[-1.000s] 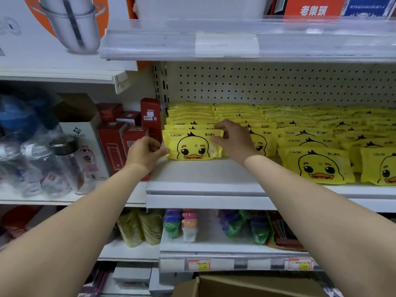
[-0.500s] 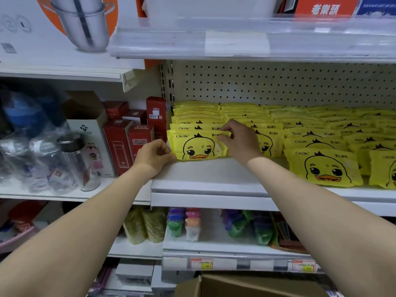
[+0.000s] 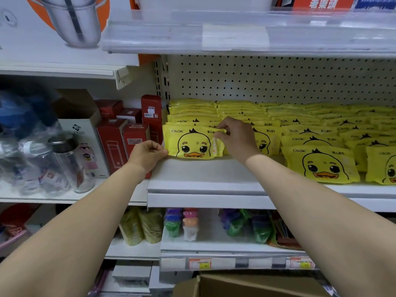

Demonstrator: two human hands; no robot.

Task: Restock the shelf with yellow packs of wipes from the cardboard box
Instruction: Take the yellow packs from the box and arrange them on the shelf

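The white shelf (image 3: 214,179) spans the middle of the view, its front strip bare. Behind the shelf rises a perforated back panel (image 3: 278,82), and above it hangs an upper shelf (image 3: 171,37) with a clear price rail. Overlapping rows of yellow duck-face wipe packs (image 3: 321,127) cover the shelf's back and right, with one large pack lying flat near the shelf's front right. Below the shelf, at the bottom edge of the view, sits the open cardboard box (image 3: 246,285); its contents cannot be seen. Left of the shelf, on a neighbouring ledge, stand red cartons (image 3: 111,142), the tallest pressed against the shelf's upright, and beyond them clear bottles in plastic wrap (image 3: 57,163). At the shelf's left end the front wipe pack (image 3: 192,144) stands tilted back against the row behind it, its lower edge on the shelf surface. The left hand (image 3: 145,156) pinches the pack's lower left corner, knuckles close beside the red cartons. The right hand (image 3: 235,139) pinches the pack's upper right edge between thumb and fingertips, covering part of the next column of packs.
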